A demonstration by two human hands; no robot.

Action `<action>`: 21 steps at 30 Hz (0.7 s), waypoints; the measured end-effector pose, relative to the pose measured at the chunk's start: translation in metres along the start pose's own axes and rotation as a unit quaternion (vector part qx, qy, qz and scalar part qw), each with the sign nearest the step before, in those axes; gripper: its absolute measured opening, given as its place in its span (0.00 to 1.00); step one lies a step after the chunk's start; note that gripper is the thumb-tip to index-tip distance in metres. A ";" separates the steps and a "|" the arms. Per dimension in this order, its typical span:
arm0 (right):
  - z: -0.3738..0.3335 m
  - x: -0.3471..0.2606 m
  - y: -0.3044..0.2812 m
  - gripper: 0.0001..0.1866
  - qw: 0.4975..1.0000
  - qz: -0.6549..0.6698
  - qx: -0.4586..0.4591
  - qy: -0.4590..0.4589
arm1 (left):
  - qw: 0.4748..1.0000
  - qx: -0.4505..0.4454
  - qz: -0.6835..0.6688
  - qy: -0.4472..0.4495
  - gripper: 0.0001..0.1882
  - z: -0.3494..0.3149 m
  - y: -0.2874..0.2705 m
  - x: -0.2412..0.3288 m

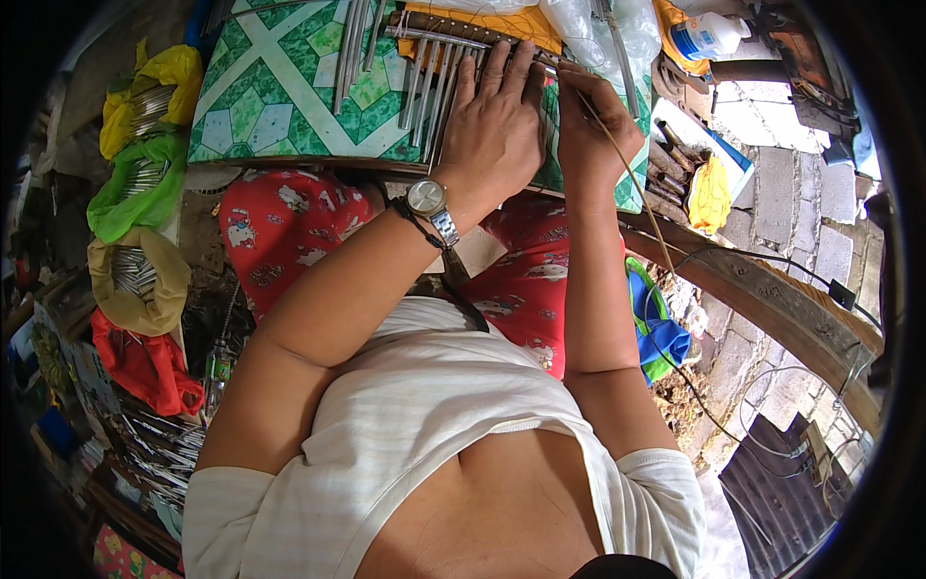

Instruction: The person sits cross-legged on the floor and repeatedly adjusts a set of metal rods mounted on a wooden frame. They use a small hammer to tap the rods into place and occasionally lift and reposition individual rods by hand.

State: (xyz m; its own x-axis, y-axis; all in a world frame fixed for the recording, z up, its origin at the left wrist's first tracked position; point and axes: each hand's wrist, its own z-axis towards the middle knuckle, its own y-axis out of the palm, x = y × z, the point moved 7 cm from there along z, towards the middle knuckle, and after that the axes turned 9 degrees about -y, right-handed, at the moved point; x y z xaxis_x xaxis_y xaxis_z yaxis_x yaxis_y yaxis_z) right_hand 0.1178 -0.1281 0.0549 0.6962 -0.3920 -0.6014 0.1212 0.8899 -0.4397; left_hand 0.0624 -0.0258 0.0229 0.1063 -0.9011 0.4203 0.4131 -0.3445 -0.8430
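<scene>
Got the left hand (497,111) laid nearly flat, with fingers a bit apart, over a row of metal tubes (424,85) reaching almost to the table's (280,121) near edge (silver watch (425,197) on that wrist, btw). Got the right hand (595,121) curled nearly closed by the right edge, pinching a thin tan strand (644,200).

Desk (280,135): we see bare room from the left edge to the long metal tubes (351,58), plus a strip along the near edge. Middle blocked: row of tubes (428,92), left hand (494,121) over it, right hand (600,125) beside. Clear plastic (579,34) crowds the far edge; thin strand (640,193) crosses near-right corner.
</scene>
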 end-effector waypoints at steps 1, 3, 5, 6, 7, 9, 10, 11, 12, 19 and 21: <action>0.000 -0.001 0.000 0.05 1.000 -0.008 -0.007 -0.006 | 1.000 -0.001 0.004 0.000 0.29 0.000 0.000 0.000; 0.000 -0.004 0.001 0.04 0.999 -0.025 -0.021 -0.027 | 1.000 -0.002 0.002 0.001 0.30 0.000 0.000 0.000; 0.000 -0.003 0.002 0.04 0.999 -0.020 -0.024 -0.023 | 1.000 -0.003 0.002 0.001 0.30 -0.001 0.000 0.000; -0.001 -0.002 0.003 0.04 0.999 -0.019 -0.026 -0.015 | 1.000 -0.002 0.000 0.002 0.30 -0.001 0.000 0.000; -0.001 -0.002 0.003 0.04 0.999 -0.016 -0.024 -0.020 | 1.000 -0.001 0.001 0.002 0.30 -0.001 0.000 0.000; -0.001 -0.001 0.003 0.05 1.000 -0.013 -0.023 -0.013 | 1.000 -0.002 0.005 0.004 0.30 -0.001 0.000 0.000; -0.001 -0.003 0.002 0.05 0.999 -0.020 -0.021 -0.023 | 1.000 -0.002 0.011 0.005 0.30 -0.001 0.000 0.000; 0.001 -0.005 0.002 0.06 0.999 -0.027 -0.018 -0.033 | 1.000 0.002 0.003 0.004 0.30 -0.001 0.000 0.000; 0.003 -0.007 0.001 0.06 0.998 -0.034 -0.016 -0.043 | 1.000 0.005 -0.002 0.002 0.30 0.000 0.000 0.000; 0.040 -0.007 0.004 0.06 0.985 -0.108 -0.130 -0.027 | 0.999 0.022 -0.029 -0.006 0.29 0.000 -0.003 0.001; 0.055 -0.007 0.009 0.07 0.978 -0.103 -0.169 -0.064 | 0.999 0.014 -0.030 -0.008 0.29 0.001 -0.002 0.001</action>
State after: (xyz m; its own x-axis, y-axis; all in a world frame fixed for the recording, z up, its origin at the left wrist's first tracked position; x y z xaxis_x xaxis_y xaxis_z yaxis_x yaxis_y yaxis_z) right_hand 0.1532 -0.1042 0.0919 0.7675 -0.5034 -0.3970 0.0428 0.6581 -0.7517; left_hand 0.0621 -0.0257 0.0255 0.0949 -0.8748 0.4750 0.4451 -0.3895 -0.8063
